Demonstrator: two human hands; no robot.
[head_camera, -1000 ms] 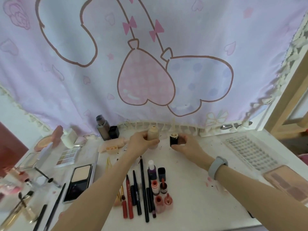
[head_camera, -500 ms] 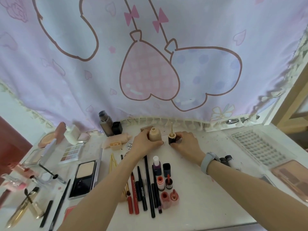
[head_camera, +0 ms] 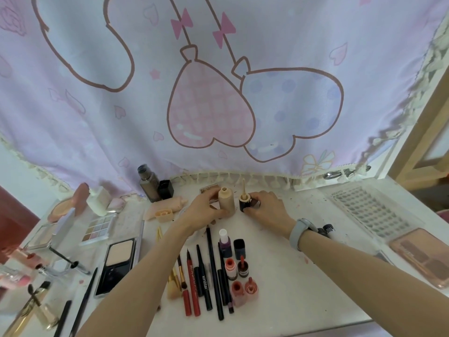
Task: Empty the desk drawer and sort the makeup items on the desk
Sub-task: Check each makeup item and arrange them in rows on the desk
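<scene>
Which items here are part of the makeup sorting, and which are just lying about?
Part of the job:
beige bottle, in left hand
black cap with applicator, in right hand
row of pencils
powder compact
eyeshadow palette

Lying about:
curtain
spoon

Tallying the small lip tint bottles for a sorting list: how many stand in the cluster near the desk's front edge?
4: an orange-pink lip tint beside a dark red lip tint, with two pink lip tints just nearer. Others may hide behind the forearms.
</scene>
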